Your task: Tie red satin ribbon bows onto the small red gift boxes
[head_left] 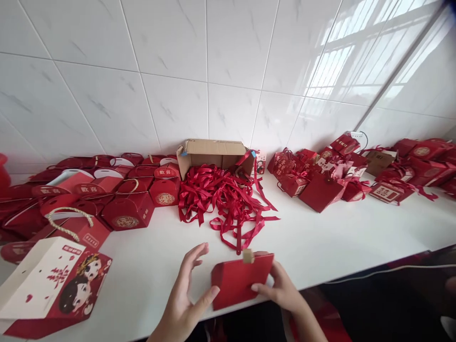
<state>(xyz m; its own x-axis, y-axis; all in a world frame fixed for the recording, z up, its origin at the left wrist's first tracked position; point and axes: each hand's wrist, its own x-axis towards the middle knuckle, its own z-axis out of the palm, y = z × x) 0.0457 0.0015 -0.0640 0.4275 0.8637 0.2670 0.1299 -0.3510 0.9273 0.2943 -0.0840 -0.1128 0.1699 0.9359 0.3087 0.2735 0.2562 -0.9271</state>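
Near the table's front edge stands a red gift box with a small tan tab or clip at its top edge. My right hand grips the box's right side, thumb on the near face and fingers behind. Beside the left side of the box, my left hand is open, fingers spread and thumb close to the red face. Whether that thumb touches the box I cannot tell. Just beyond lies a tangled heap of red ribbons, spilling from a cardboard box turned on its side.
Many red gift boxes crowd the left, with a white-and-red printed box at the near left. Smaller red boxes with ribbons stand to the right, more at far right. A tiled wall backs the white table.
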